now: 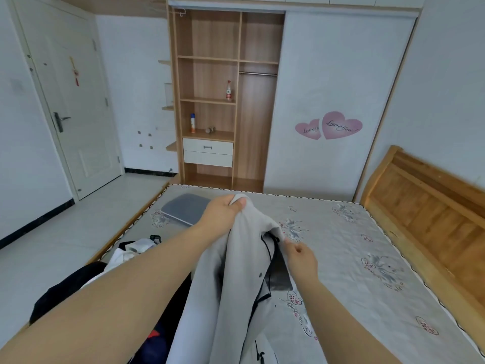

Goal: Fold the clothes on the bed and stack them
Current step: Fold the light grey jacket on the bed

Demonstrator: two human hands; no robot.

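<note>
A: State the step in hand, working from the largest item down.

B: The bed (341, 245) carries everything. One light grey garment (231, 285) with dark trim is held up over the mattress, its lower part trailing toward the person. By judgement this is the opening step of one fold: the garment is being lifted and sorted out, not yet laid flat.

A: Report the hands.

B: The left hand (223, 214) is raised, fingers (237, 204) and thumb curled round a bunched top end of the garment. The right hand (301, 256) sits lower at the garment's right edge, beside the dark lining; its fingers are partly bent, and whether they pinch the cloth or only touch it cannot be told.

A: What does the next move call for?

B: Probably the right hand must take a firm hold of the opposite edge. Both hands can then spread the garment and lay it flat on the bare part of the mattress before folding.

A: Give the count.

B: One garment in hand. One heap of unfolded clothes (126, 261) at the near left of the bed, dark and white pieces mixed; the number in it cannot be told. One folded grey item (187, 211) lies flat at the far left of the mattress. Two hands in view.
</note>
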